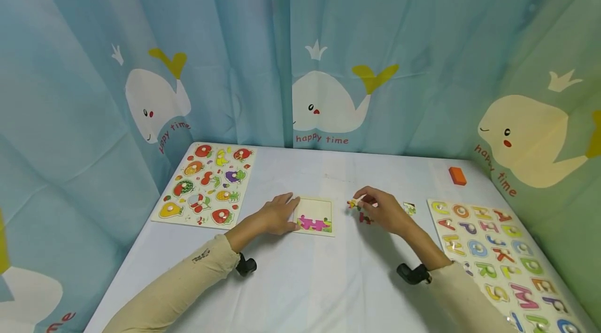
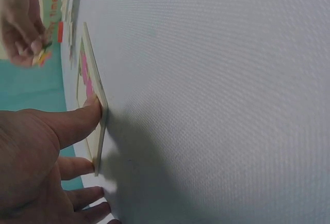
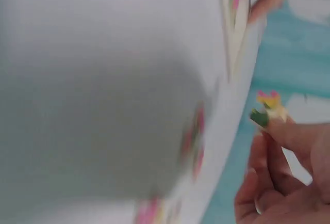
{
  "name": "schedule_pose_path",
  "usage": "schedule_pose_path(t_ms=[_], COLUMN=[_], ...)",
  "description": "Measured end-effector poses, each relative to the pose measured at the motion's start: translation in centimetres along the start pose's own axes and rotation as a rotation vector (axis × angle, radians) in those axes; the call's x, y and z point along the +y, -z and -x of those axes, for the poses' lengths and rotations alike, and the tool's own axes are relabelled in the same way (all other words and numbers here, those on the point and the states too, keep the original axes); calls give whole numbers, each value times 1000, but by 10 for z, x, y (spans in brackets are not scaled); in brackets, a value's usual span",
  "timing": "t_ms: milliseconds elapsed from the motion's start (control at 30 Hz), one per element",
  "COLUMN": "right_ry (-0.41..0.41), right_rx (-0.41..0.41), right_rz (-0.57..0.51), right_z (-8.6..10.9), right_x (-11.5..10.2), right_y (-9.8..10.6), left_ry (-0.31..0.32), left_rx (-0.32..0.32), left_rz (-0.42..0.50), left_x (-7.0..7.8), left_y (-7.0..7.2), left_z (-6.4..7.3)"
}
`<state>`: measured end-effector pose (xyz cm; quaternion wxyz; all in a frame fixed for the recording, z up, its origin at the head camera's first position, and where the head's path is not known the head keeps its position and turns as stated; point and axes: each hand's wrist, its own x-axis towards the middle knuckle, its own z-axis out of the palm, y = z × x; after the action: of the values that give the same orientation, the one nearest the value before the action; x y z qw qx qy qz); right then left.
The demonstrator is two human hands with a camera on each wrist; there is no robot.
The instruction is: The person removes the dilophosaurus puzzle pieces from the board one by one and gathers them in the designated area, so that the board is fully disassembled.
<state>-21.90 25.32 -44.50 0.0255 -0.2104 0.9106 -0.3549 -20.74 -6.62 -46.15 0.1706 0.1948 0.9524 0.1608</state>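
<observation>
Nearest the camera, a beige left sleeve slants up from the bottom edge, bearing a small dark print too small to read. Behind it at the left, the blue curtain shows a white whale captioned "happy time" in red. A fruit board lies at the table's left side, its knobbed pieces bearing pictures such as a watermelon, grapes and a pineapple. Then comes the left hand, fingers fairly straight and spread, thumb and fingers resting along the left side of a square puzzle tray. Joined pink pieces fill the tray's near part, with bare wood beyond; another "happy time" is printed on the curtain behind. To the right, the right hand pinches a small puzzle piece, yellow, green and pink, above the table, apart from the tray. A red-and-dark loose piece lies beneath that hand, and a green-and-white card-like piece just beside it. Farther right are an orange block, an alphabet board with P, Q, R, K and M legible, and a third "happy time".
</observation>
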Motion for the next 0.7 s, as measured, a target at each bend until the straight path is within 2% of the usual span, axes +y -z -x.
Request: schedule_pose_path(t_ms=[200, 367, 533, 700], right_ry=[-17, -51, -48, -103], right_rx=[-114, -230, -338, -358], right_rz=[100, 12, -76, -76], right_z=[22, 39, 51, 55], right_x=[34, 61, 80, 86], right_y=[51, 85, 98, 92], left_ry=[10, 10, 9, 10], left_rx=[1, 2, 1, -1], left_rz=[2, 2, -5, -8], left_x=[-1, -1, 0, 1], left_y=[-1, -1, -1, -1], left_z=[0, -1, -1, 0])
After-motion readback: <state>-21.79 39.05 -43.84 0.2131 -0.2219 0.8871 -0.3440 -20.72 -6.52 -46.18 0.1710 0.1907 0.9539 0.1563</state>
